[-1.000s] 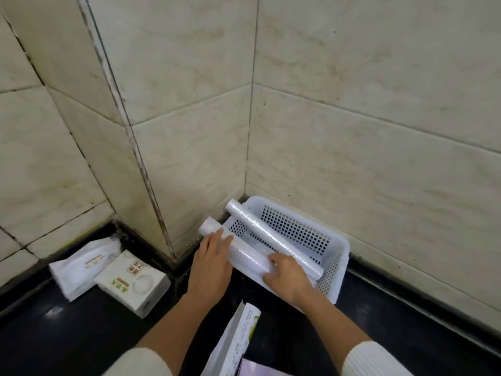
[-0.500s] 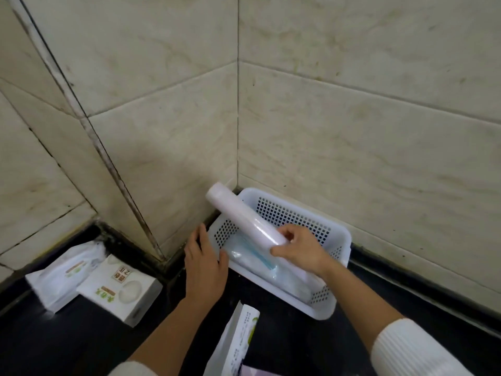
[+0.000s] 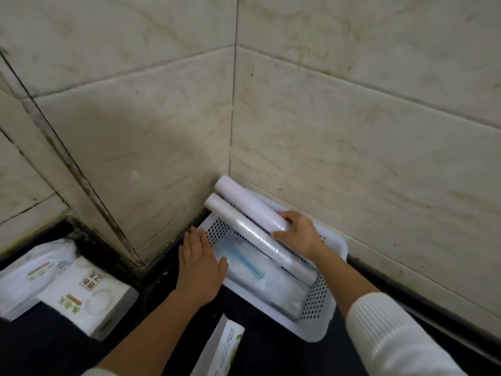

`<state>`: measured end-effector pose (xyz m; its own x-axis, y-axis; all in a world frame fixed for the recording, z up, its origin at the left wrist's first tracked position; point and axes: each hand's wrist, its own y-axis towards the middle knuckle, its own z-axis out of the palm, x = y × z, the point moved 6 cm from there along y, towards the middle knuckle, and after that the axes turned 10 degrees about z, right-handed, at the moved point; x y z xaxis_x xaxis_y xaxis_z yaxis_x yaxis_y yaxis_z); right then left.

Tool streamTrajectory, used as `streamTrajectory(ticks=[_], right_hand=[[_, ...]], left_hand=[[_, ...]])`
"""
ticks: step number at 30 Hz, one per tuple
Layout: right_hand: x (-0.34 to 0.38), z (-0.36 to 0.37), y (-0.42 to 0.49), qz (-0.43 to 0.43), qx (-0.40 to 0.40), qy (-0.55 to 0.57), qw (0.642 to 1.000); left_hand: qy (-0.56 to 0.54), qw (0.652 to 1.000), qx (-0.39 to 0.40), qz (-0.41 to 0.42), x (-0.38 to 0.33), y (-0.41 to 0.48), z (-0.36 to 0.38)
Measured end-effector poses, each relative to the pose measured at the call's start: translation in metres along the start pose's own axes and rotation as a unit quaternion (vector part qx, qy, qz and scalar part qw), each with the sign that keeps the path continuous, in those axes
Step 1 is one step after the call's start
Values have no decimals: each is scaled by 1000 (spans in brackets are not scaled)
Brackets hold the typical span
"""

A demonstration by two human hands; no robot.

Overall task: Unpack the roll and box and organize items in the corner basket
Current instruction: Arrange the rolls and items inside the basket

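Note:
A white perforated basket [image 3: 317,302] sits in the tiled corner on the black counter. Two white rolls lean in it with their far ends over the rim: a thicker roll [image 3: 249,206] at the back and a thinner clear-wrapped roll [image 3: 257,236] in front. My right hand [image 3: 298,234] grips the near end of the thicker roll. On the basket floor lies a clear zip bag pack [image 3: 260,278] with a blue strip. My left hand [image 3: 199,263] lies flat with fingers spread on the basket's left rim.
A white box [image 3: 89,297] with green print and a plastic-wrapped tissue pack [image 3: 29,272] lie on the counter at the left. An opened carton [image 3: 222,348] stands at the bottom centre. Tiled walls close in behind and right of the basket.
My right hand has moved the thicker roll to the basket's back side, behind the thinner roll. My left hand has let go of the roll and come onto the basket's left rim.

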<state>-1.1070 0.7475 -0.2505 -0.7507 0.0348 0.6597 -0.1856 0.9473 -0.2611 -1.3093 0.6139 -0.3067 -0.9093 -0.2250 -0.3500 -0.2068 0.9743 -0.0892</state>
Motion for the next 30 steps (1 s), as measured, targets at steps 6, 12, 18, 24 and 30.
streamTrajectory(ticks=[6,12,18,24,30], right_hand=[[-14,16,1,44,16,4,999],[21,-16,-20,-35,-77,27,996],[-26,20,-68,162,96,-63,980],[-47,57,-90,324,55,190,925],[-34,90,-80,355,23,294,887]], left_hand=[[10,1000,-1,-8,0,0,0],[8,1000,9,-5,-2,-1,-1],[1,1000,8,-1,-2,0,0],[-24,1000,8,5,-4,-3,-3],[-30,999,12,2,-5,-3,-6]])
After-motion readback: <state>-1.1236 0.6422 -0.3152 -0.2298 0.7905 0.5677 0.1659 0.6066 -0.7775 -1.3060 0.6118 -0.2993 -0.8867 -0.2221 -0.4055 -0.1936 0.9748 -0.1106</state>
